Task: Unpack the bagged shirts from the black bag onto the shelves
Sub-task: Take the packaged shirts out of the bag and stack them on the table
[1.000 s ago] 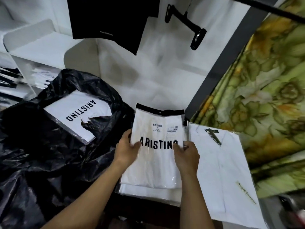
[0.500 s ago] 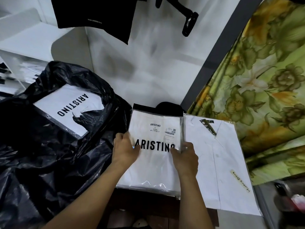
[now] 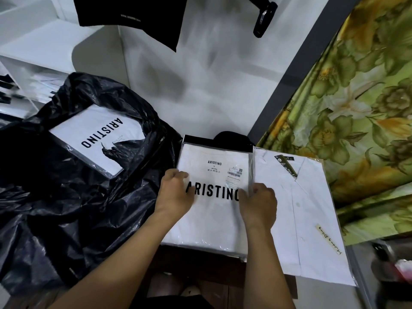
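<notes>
A white bagged shirt [image 3: 214,217] printed ARISTINO lies flat on top of a low stack of the same packs in the centre. My left hand [image 3: 176,192] holds its left edge with the thumb over the print. On the opposite edge, my right hand [image 3: 258,204] pinches the plastic. The crumpled black bag [image 3: 66,208] fills the left side, and a second bagged shirt [image 3: 89,139] lies face up in its mouth, partly covered by black plastic. White shelves [image 3: 33,52] stand at the far left.
A white collared shirt in a clear bag [image 3: 307,208] lies right beside the stack. A green floral curtain [image 3: 356,97] hangs on the right. A black garment [image 3: 129,16] and a black hanger [image 3: 265,16] hang above against the white wall.
The shirt that both hands held up tilted has come down flat onto the stack. Both hands stay on its edges. The view has tipped downward.
</notes>
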